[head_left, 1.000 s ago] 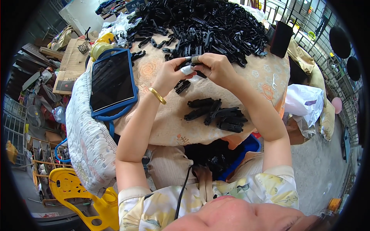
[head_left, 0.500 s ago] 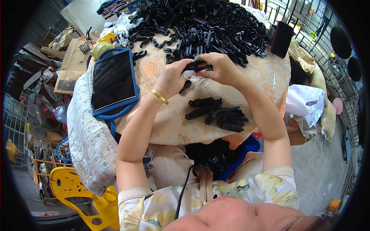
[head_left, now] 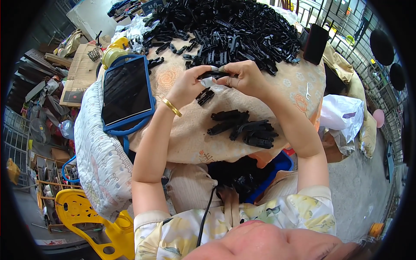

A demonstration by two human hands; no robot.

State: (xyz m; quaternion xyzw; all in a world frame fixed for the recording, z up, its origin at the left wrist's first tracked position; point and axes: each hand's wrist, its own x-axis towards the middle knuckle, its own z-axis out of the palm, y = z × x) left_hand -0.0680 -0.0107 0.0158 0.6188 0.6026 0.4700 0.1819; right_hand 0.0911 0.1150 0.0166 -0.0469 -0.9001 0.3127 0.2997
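Black part (head_left: 215, 74), slim, one: pinched by left hand (head_left: 187, 86) and right hand (head_left: 246, 77) alike; probably light, stiff, slightly slippery; best held at both ends.

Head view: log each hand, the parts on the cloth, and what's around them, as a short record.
Left hand: holds a black part
Right hand: holds the same part
Beside hands: at least one loose black piece
Near edge: small group of black parts
Far side: large black pile
Left side: tablet in blue case

Hands (head_left: 247, 79) holding black part (head_left: 215, 75), dark pile (head_left: 234, 30) beyond
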